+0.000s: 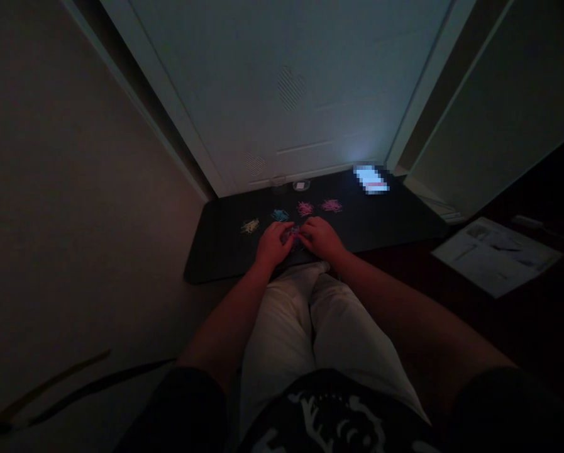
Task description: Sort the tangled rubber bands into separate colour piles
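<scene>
A small pile of thin purple and pink pieces (pixel 293 234) lies near the front edge of a dark mat or board (pixel 380 217). My left hand (pixel 273 243) is at the pile's left side, its fingers curled inward and pressed together. From the right, my right hand (pixel 320 236) meets it with fingertips bent down onto the same pile. What the fingertips pinch is too small and dark to make out. Beyond the hands lie separate heaps of similar thin pieces: yellowish (pixel 250 226), blue (pixel 280 215), pink (pixel 305 208) and another pink heap (pixel 331 206).
At the back of the mat are a small clear container (pixel 278 183) and a round clear lid or dish (pixel 301 185). A lit phone (pixel 371 179) is at the back right. A white door (pixel 244 94) stands behind. Printed paper (pixel 496 257) lies on the right.
</scene>
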`<action>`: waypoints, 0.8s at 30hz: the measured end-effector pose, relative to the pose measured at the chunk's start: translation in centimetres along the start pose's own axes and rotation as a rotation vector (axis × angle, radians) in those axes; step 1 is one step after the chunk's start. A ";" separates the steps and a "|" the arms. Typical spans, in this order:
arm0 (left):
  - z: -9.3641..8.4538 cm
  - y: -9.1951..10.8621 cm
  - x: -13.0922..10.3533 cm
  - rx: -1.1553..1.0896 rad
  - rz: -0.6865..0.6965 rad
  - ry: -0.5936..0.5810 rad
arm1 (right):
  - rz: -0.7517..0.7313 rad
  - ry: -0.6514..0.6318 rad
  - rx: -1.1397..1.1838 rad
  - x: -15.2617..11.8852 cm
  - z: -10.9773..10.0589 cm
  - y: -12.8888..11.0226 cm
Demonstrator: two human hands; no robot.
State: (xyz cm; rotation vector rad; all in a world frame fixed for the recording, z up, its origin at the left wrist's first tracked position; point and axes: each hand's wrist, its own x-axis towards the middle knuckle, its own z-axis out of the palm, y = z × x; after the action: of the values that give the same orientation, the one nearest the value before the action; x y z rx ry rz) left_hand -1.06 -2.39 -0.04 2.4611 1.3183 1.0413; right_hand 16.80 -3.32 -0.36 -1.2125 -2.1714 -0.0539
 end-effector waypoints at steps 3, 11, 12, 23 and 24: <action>0.0 0.0 0.1 -0.014 0.027 -0.037 | -0.017 -0.019 -0.004 0.0 0.1 0.0; -0.1 0.2 0.2 0.039 -0.047 -0.078 | 0.017 -0.032 0.017 0.0 -0.2 -0.2; -0.1 0.2 0.2 0.043 -0.048 -0.075 | 0.025 -0.032 0.021 0.0 -0.2 -0.2; 0.0 0.4 0.3 0.055 -0.058 -0.057 | 0.061 -0.021 0.008 0.2 -0.2 -0.2; 0.0 0.4 0.3 0.058 -0.065 -0.055 | 0.066 -0.021 0.008 0.3 -0.2 -0.2</action>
State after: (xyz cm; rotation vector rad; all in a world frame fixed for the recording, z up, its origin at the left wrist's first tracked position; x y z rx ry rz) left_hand -0.74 -2.42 0.29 2.4512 1.4199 0.9265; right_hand 16.62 -3.31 -0.02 -1.2845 -2.1457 -0.0047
